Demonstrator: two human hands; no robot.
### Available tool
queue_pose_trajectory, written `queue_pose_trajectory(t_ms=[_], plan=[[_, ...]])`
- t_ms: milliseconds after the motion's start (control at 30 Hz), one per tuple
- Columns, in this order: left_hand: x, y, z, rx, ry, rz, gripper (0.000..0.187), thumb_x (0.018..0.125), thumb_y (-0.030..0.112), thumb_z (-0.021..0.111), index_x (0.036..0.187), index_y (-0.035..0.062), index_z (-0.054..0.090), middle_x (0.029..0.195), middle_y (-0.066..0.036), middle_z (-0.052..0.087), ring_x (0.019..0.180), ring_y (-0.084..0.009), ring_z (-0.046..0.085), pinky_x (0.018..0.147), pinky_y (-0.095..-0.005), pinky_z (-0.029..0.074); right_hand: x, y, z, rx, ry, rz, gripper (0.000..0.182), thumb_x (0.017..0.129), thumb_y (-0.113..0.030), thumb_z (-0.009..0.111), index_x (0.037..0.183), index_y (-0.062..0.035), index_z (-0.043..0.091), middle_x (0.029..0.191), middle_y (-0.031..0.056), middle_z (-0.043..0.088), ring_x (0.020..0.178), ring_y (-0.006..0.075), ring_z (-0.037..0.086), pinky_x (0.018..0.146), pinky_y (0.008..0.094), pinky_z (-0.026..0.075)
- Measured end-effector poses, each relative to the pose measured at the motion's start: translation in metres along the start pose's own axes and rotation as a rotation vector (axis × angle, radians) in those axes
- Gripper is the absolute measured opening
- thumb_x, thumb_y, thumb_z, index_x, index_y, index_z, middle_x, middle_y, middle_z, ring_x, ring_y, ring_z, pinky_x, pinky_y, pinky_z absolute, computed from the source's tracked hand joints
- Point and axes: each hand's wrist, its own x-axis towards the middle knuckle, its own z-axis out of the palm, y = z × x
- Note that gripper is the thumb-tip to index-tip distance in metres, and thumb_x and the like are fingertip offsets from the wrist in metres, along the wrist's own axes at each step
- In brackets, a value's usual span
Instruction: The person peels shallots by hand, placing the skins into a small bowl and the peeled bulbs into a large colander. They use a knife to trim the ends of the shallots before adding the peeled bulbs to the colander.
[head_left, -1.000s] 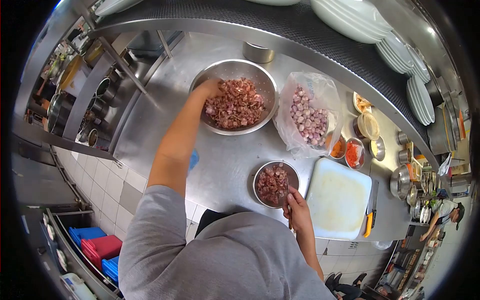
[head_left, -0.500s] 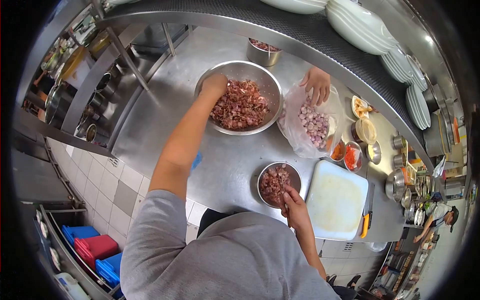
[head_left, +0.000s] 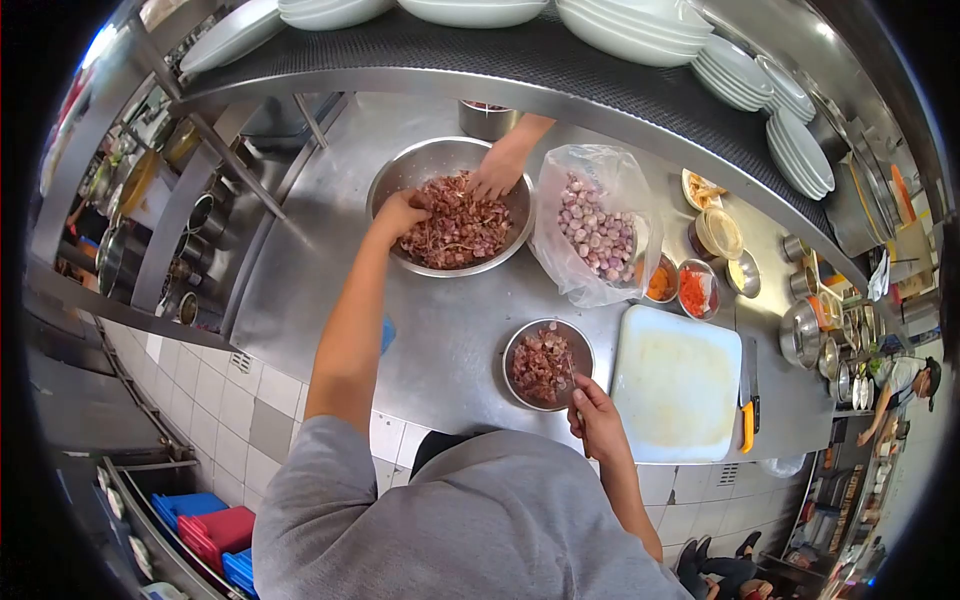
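A large steel bowl (head_left: 384, 190) holds reddish-purple shallot pieces and skins (head_left: 458, 222). My left hand (head_left: 402, 216) reaches into its left side, fingers bent around some of the pieces. From across the table, another person's hand (head_left: 496, 172) touches the pieces at the right side. My right hand (head_left: 598, 415) is closed around a small knife (head_left: 572, 378), held over a smaller steel bowl (head_left: 506, 370) with cut shallot pieces (head_left: 541, 364). An open plastic bag (head_left: 640, 215) of peeled shallots (head_left: 597, 228) lies right of the large bowl.
A white cutting board (head_left: 677, 385) lies at the right, with an orange-handled knife (head_left: 748, 425) beside it. Small bowls of chopped red (head_left: 694, 292) and orange food (head_left: 660, 282) stand behind. Stacked white plates (head_left: 735, 72) sit on the overhead shelf (head_left: 440, 85).
The other person's hand has moved from the plastic bag into the large bowl. My left hand has shifted slightly within the bowl. The whole view has shifted a little.
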Motion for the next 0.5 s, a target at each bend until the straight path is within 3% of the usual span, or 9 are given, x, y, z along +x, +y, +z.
queue_pose_trajectory(t_ms=[133,200,233,300,333,400,500], plan=[[-0.008,-0.011,0.008,-0.199,0.113,0.025,0.024,0.077,0.010,0.070,0.099,0.0015,0.067,0.085,-0.015,0.071,0.067,-0.0267,0.067,0.064,-0.0368,0.052,0.005,-0.008,0.008,-0.027,0.016,-0.010,0.033,0.101,-0.016,0.049,0.131,-0.0043,0.047,0.072,0.0011,0.048,0.055,0.0094,0.042,0.045,0.0229,0.033],[-0.002,-0.030,0.016,0.077,0.304,0.202,0.020,0.079,0.013,0.070,0.097,0.0051,0.070,0.084,-0.012,0.071,0.068,-0.0307,0.066,0.066,-0.0395,0.052,0.012,-0.007,0.007,-0.051,-0.045,-0.025,0.034,0.101,-0.016,0.048,0.132,-0.0043,0.046,0.073,0.0011,0.048,0.055,0.0093,0.042,0.045,0.0228,0.033],[-0.015,-0.017,0.015,0.076,0.310,0.195,0.020,0.079,0.013,0.070,0.097,0.0051,0.070,0.084,-0.012,0.071,0.068,-0.0307,0.066,0.066,-0.0395,0.052,0.014,-0.007,0.005,-0.074,-0.104,-0.050,0.034,0.101,-0.016,0.048,0.133,-0.0042,0.046,0.073,0.0011,0.048,0.055,0.0093,0.042,0.044,0.0226,0.033],[-0.046,0.034,0.008,0.404,0.446,0.012,0.021,0.081,0.021,0.069,0.096,0.0078,0.071,0.087,-0.013,0.071,0.078,-0.0339,0.066,0.074,-0.0427,0.053,0.016,-0.009,0.004,-0.091,-0.131,-0.065,0.035,0.101,-0.016,0.048,0.133,-0.0043,0.045,0.073,0.0011,0.047,0.055,0.0092,0.042,0.045,0.0227,0.033],[-0.043,0.029,0.007,0.405,0.453,0.012,0.021,0.081,0.021,0.069,0.096,0.0078,0.071,0.087,-0.013,0.071,0.078,-0.0339,0.066,0.074,-0.0427,0.053,0.017,-0.010,0.004,-0.104,-0.150,-0.078,0.035,0.101,-0.016,0.048,0.134,-0.0044,0.045,0.073,0.0010,0.047,0.055,0.0091,0.043,0.045,0.0227,0.033],[-0.038,0.016,0.008,0.774,0.669,0.337,0.026,0.082,0.028,0.066,0.097,0.0082,0.072,0.097,-0.016,0.070,0.090,-0.0349,0.066,0.080,-0.0441,0.053,0.018,-0.009,0.002,-0.096,-0.134,-0.072,0.035,0.101,-0.016,0.048,0.133,-0.0041,0.045,0.073,0.0009,0.047,0.055,0.0091,0.043,0.044,0.0226,0.032],[-0.028,0.011,0.009,0.839,0.657,0.382,0.025,0.085,0.028,0.060,0.099,0.0101,0.072,0.108,-0.017,0.068,0.097,-0.0369,0.065,0.084,-0.0464,0.052,0.018,-0.011,0.004,-0.074,-0.117,-0.052,0.034,0.101,-0.016,0.048,0.132,-0.0035,0.046,0.072,0.0004,0.047,0.056,0.0088,0.042,0.044,0.0223,0.031]])
